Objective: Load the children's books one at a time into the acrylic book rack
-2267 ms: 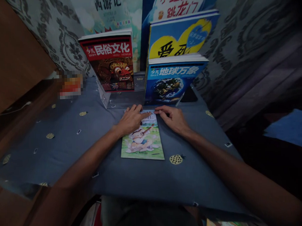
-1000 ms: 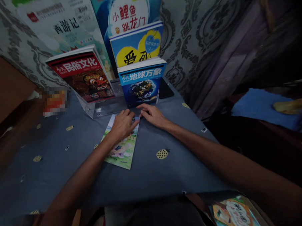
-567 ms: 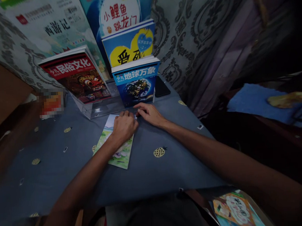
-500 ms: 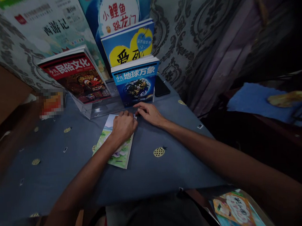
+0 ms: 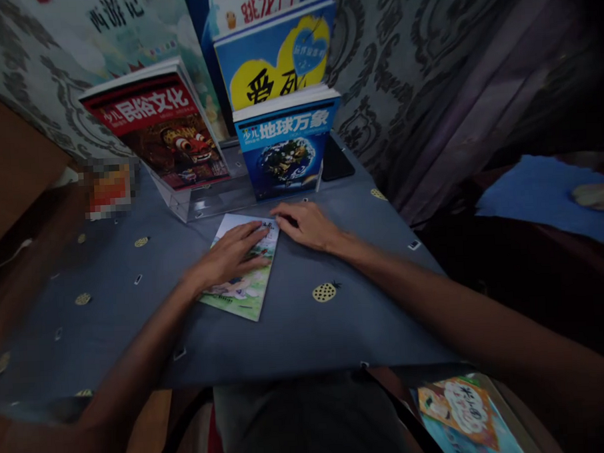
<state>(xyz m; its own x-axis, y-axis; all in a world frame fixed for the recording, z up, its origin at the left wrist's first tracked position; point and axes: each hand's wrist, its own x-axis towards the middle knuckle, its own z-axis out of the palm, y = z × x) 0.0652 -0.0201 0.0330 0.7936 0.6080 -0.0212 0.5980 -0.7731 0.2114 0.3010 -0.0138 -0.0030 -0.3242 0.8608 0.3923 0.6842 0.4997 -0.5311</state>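
A thin picture book [image 5: 245,306] with a pale blue and green cover lies flat on the cloth-covered table, slightly turned. My left hand [image 5: 233,253] rests across its cover, open, with the fingers stretched toward the right edge, hiding much of the picture. At the book's upper right corner is my right hand [image 5: 306,225], its fingers bent and the thumb and forefinger close together at that corner. Just beyond both hands stands a clear acrylic book stand [image 5: 216,207], holding a red-topped book [image 5: 168,139] and a blue book with a globe [image 5: 289,153].
A yellow and blue book [image 5: 275,61] and a tall pale green book [image 5: 149,46] stand behind. A dark phone [image 5: 336,161] lies right of the stand. The blue-grey tablecloth [image 5: 287,347] has pineapple prints. More books [image 5: 470,413] are low at the right, beside a blue cloth [image 5: 545,196].
My left hand has gone from bent fingers near the book's top to lying spread lower on the cover. My right fingers have drawn in to the corner. The view has tilted down.
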